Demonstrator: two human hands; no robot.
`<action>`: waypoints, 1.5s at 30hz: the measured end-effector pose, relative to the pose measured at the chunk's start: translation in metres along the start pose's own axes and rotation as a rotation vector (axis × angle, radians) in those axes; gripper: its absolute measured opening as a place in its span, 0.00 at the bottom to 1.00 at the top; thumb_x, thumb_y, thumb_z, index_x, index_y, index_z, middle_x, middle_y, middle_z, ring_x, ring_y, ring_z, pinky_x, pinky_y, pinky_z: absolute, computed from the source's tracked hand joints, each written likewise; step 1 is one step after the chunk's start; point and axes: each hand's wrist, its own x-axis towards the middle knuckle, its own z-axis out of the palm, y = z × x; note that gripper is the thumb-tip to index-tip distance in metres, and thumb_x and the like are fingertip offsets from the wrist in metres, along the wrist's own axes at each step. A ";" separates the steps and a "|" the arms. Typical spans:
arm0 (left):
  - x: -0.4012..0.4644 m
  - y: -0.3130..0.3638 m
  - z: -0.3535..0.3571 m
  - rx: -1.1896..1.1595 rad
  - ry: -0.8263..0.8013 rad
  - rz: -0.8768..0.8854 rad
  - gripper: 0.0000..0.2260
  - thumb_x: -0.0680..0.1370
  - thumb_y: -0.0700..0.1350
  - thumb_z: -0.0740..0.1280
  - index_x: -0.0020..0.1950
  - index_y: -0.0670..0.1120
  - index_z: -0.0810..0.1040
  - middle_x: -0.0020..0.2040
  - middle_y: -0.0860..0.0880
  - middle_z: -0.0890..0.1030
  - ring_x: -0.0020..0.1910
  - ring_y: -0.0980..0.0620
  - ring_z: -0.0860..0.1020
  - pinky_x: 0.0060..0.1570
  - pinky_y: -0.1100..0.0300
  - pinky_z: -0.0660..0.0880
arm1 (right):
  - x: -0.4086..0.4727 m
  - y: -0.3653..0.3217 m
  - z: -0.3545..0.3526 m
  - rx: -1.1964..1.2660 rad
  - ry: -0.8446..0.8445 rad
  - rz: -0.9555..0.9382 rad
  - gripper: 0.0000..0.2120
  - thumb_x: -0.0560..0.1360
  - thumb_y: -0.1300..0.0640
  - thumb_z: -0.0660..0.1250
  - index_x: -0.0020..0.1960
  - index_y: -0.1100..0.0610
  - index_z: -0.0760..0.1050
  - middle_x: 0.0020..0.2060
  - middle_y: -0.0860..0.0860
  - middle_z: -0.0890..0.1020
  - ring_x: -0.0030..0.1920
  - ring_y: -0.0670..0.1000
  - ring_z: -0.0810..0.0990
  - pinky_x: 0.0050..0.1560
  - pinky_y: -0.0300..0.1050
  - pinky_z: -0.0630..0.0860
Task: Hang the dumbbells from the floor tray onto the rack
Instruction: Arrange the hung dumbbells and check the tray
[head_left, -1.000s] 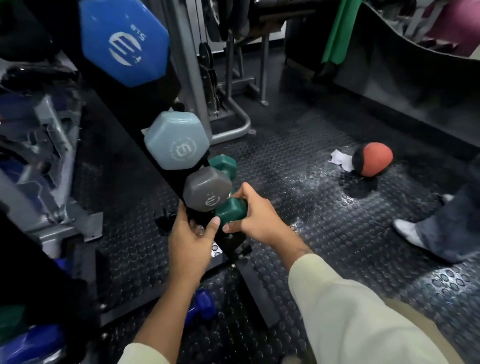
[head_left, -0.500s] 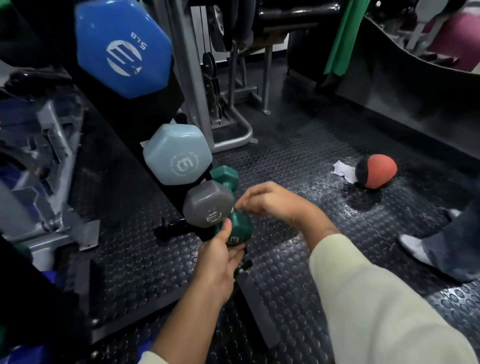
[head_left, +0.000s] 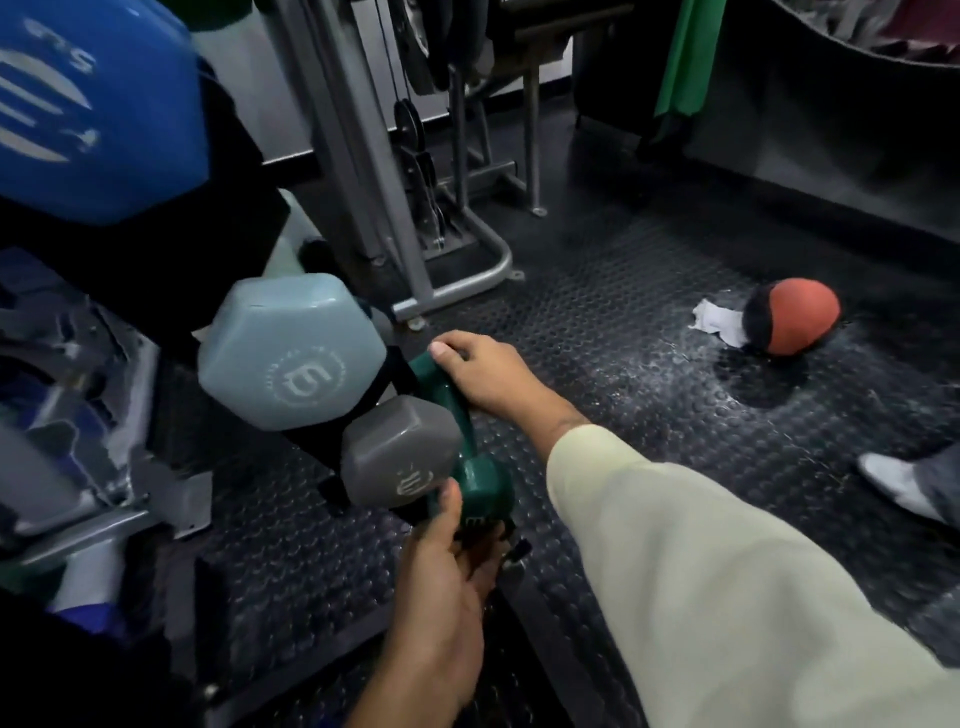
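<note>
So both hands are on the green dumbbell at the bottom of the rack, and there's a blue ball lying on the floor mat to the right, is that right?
Not quite. In the head view the ball is orange-red and black, not blue. The rest holds: left hand and right hand are on the green dumbbell.

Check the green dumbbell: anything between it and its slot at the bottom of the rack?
Nothing loose shows in between. The green dumbbell is already at the rack, tucked just under the grey dumbbell, which crowds it from above. Left hand grips its near head, right hand its far end. The slot itself is hidden.
</note>
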 end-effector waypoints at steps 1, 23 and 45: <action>0.000 -0.004 0.001 -0.045 0.005 0.004 0.18 0.81 0.55 0.67 0.64 0.44 0.82 0.56 0.42 0.87 0.56 0.43 0.83 0.56 0.51 0.78 | 0.001 -0.003 -0.002 0.007 0.019 -0.021 0.16 0.84 0.43 0.61 0.66 0.46 0.81 0.62 0.52 0.85 0.66 0.56 0.78 0.68 0.48 0.74; 0.014 -0.007 -0.053 0.713 0.056 0.391 0.27 0.82 0.69 0.53 0.59 0.50 0.81 0.53 0.49 0.86 0.52 0.46 0.84 0.54 0.57 0.79 | 0.025 0.018 0.051 0.239 -0.193 -0.072 0.17 0.78 0.35 0.66 0.65 0.36 0.80 0.56 0.40 0.86 0.62 0.45 0.82 0.67 0.54 0.78; 0.033 -0.011 -0.077 1.575 0.085 1.447 0.26 0.79 0.34 0.70 0.77 0.45 0.74 0.70 0.47 0.78 0.59 0.44 0.77 0.63 0.48 0.77 | -0.002 0.034 0.066 0.192 0.106 -0.393 0.15 0.83 0.61 0.65 0.66 0.52 0.82 0.59 0.46 0.85 0.63 0.46 0.82 0.66 0.48 0.76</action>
